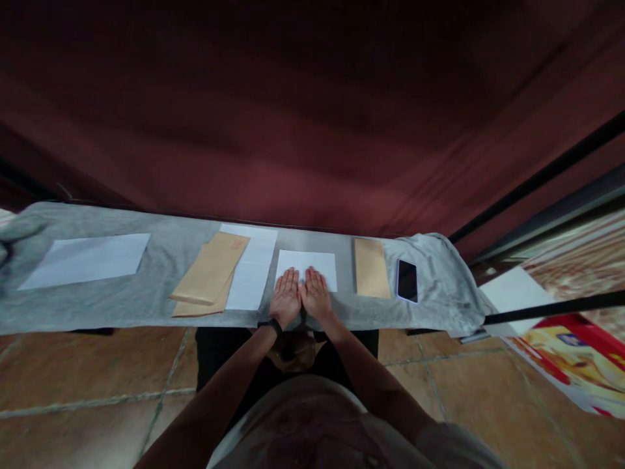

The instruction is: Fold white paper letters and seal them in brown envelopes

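Flat on the near part of a white sheet of paper (322,260), my left hand (286,299) and my right hand (315,296) lie side by side. Both have their fingers stretched out away from me, and neither grips anything. A dark band circles my left wrist. Left of my hands, two brown envelopes (212,270) overlap each other and partly cover larger white sheets (256,260). To the right of the paper lies a single brown envelope (371,267).
A grey cloth (161,286) covers the narrow table. Farther left lies another white sheet (92,260); a phone (407,281) with a dark screen is at the right. Behind the table hangs a dark red curtain (293,163). A colourful box (581,352) stands beyond the right end.
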The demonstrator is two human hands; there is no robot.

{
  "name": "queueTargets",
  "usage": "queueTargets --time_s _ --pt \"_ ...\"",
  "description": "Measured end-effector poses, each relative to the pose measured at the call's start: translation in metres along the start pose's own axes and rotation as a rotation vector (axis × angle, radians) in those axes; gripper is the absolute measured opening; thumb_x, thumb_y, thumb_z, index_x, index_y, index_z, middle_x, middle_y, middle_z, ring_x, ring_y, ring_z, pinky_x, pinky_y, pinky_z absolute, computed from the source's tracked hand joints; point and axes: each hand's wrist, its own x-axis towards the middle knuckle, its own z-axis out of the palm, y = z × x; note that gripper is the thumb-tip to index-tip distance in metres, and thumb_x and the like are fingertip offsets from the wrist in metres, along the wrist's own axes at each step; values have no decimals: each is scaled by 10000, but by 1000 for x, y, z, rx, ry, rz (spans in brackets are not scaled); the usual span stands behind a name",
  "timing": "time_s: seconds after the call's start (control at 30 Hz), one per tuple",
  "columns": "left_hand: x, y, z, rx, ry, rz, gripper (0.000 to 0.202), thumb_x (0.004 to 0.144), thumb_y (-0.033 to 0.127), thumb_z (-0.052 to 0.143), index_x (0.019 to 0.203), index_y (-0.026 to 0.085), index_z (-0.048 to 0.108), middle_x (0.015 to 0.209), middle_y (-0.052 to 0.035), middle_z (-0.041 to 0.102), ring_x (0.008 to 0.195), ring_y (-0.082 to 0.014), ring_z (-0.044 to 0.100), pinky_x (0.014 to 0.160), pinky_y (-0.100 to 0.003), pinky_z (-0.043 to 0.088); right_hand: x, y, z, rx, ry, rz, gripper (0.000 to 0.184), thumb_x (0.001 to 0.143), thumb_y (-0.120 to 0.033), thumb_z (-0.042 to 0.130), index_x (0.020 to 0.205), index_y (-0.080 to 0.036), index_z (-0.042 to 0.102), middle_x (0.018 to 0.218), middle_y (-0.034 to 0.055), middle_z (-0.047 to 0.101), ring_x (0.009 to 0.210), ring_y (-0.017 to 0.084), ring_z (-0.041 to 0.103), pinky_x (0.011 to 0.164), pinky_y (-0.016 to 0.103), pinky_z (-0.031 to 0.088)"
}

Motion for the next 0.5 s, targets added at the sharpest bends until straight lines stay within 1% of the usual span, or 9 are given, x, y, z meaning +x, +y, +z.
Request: queueTargets --time_s 0.07,0.17,0.3,0.4,0.5 --pt "-2 1 0 5 34 -20 617 995 266 300 1559 17 305 1630 -195 320 1546 -272 229 1260 -479 222 -5 10 -4 -27 15 -6 567 1063 -349 371 1543 -48 370 1595 200 381 1504 265 339 1232 478 278" --pt "-5 2 -1 13 82 -61 620 1013 329 294 1537 1 342 1619 -213 332 1537 -292 252 1250 -489 244 -11 22 -8 -72 37 27 588 1056 -357 404 1546 -35 351 1597 217 371 1505 280 332 1218 494 297" --pt "-10 -1 1 5 136 -135 621 1014 342 298 1534 6 350 1606 -219 355 1528 -304 275 1240 -506 266 -18 31 -12 -108 80 69 590 1053 -337 407 1545 -17 345 1588 237 377 1498 295 340 1206 504 308" --pt "-13 -4 1 -4 162 -162 631 1008 342 309 1539 3 341 1592 -234 370 1518 -321 296 1232 -536 277 -25 37 -14 -111 126 96 586 1053 -328 387 1545 -11 349 1579 249 382 1488 308 358 1198 516 311" --pt "-11 -1 -2 -4 183 -174 636 1008 345 306 1544 3 329 1586 -238 380 1514 -329 303 1236 -554 258 -33 44 -16 -115 159 94 579 1056 -329 362 1545 -18 355 1581 252 376 1476 317 376 1184 537 322"
